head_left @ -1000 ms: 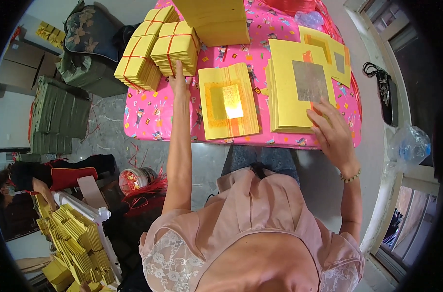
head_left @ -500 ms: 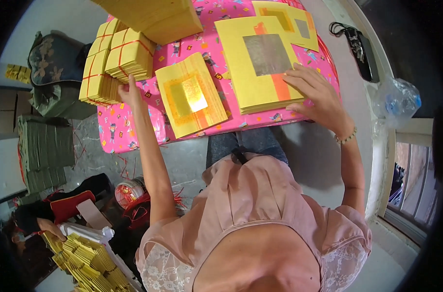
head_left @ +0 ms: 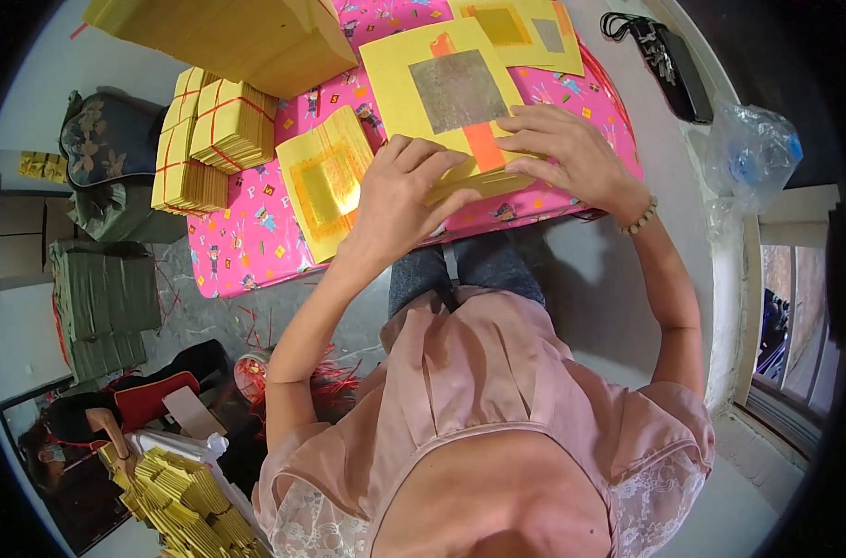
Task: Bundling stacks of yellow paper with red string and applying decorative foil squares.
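A thick stack of large yellow paper sheets (head_left: 399, 70) lies before me, with a silver square and orange strips on its top sheet. My left hand (head_left: 399, 191) is at its near left corner, fingers over the top and thumb below at the near edge. Along the near right edge, my right hand (head_left: 572, 153) has its fingers on the top sheet and its thumb against the edge. Both hands grip the stack's border; how many sheets are between the fingers is hidden. Left of it sits a smaller yellow stack (head_left: 322, 177) with a gold square, partly behind my left hand.
Bundles of yellow paper tied with red string (head_left: 232, 126) stand on the pink patterned table cover (head_left: 246, 246), beside a large yellow block (head_left: 246, 42). More printed sheets (head_left: 539, 37) lie behind. At right are a black pouch (head_left: 672, 70) and plastic bag (head_left: 753, 153). A person (head_left: 106, 428) handles yellow paper lower left.
My left hand has moved right from the tied bundles to the large stack. My right hand has shifted slightly left, staying at the stack's right edge. The view has shifted a little.
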